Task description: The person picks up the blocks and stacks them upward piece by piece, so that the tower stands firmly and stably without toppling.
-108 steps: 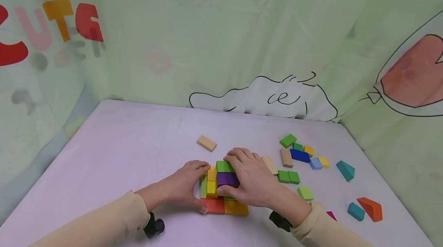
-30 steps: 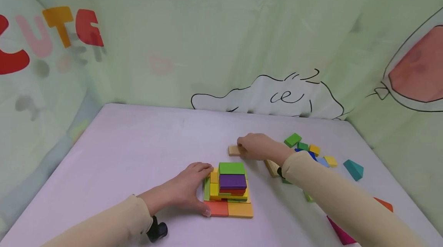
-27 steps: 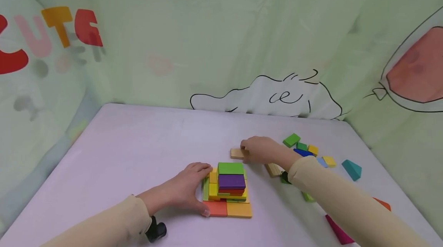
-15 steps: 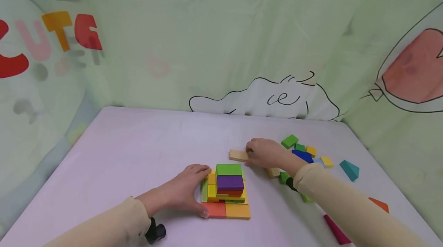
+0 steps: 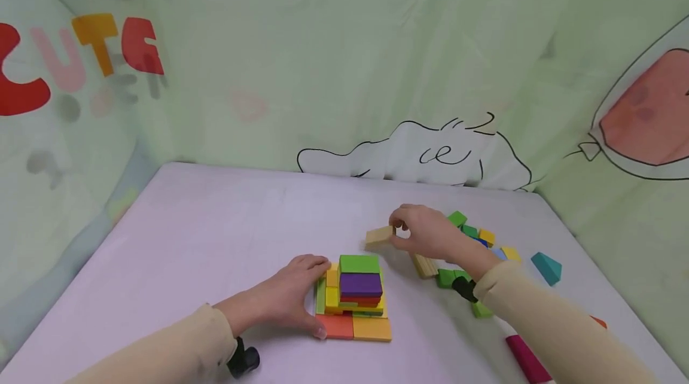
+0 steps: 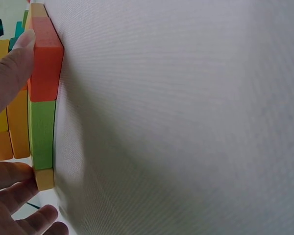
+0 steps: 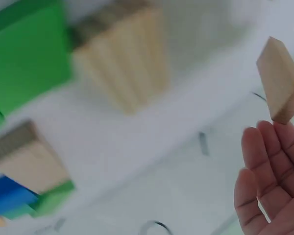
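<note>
My right hand (image 5: 425, 231) pinches one end of a plain wooden block (image 5: 380, 236) behind the stack. In the right wrist view the wooden block (image 7: 279, 81) stands tilted at the fingertips, with the other fingers loosely extended. My left hand (image 5: 287, 294) spans the left side of a stack of coloured toy blocks (image 5: 359, 284). Its thumb touches the red-orange block (image 6: 46, 61) at the front corner, and a finger touches the light orange block (image 6: 45, 179) at the other end. Green tops the stack, over purple, red and yellow layers.
Thin wooden slats (image 5: 423, 265) lie right of the stack beside green blocks (image 5: 446, 278). Farther right are yellow (image 5: 487, 237) and blue blocks, and a teal block (image 5: 546, 268). A magenta block (image 5: 526, 359) lies by the right forearm. A printed cloth backdrop (image 5: 242, 73) closes off the back.
My right hand left the stack and took hold of the wooden block, then moved rightward with it; the block now tilts up at the held end. My left hand stayed at the stack.
</note>
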The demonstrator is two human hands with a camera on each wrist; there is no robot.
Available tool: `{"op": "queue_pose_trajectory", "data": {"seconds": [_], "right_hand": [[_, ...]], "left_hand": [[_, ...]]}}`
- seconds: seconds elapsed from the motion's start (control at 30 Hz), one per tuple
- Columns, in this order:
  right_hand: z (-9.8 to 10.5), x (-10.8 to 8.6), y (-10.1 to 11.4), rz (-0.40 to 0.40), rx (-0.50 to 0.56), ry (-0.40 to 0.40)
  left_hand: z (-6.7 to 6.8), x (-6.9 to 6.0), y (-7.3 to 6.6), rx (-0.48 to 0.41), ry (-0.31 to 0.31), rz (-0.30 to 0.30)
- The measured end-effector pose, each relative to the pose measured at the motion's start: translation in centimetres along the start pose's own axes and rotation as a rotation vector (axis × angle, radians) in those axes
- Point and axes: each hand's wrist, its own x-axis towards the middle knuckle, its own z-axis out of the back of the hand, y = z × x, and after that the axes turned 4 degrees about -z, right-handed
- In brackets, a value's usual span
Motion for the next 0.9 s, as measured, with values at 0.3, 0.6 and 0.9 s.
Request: {"op": "queue_pose_trajectory", "data": {"seconds": [0.3,0.6,0.9], "right_hand": [[2.1,-2.6,2.9,0.108,0.302,-0.121],[0.2,-3.9,3.5,0.155,0.373,-0.083],[-0.4,-4.2,3.2,0.154,0.368,-0.078]], "left_hand": [[0.3,0.1,-0.1,0.001,-0.015,-0.003],[0.1,0.0,-0.2,-0.006,-0.016,-0.007],[0.0,-0.1,-0.2,-0.01,-0.013,-0.001]]}}
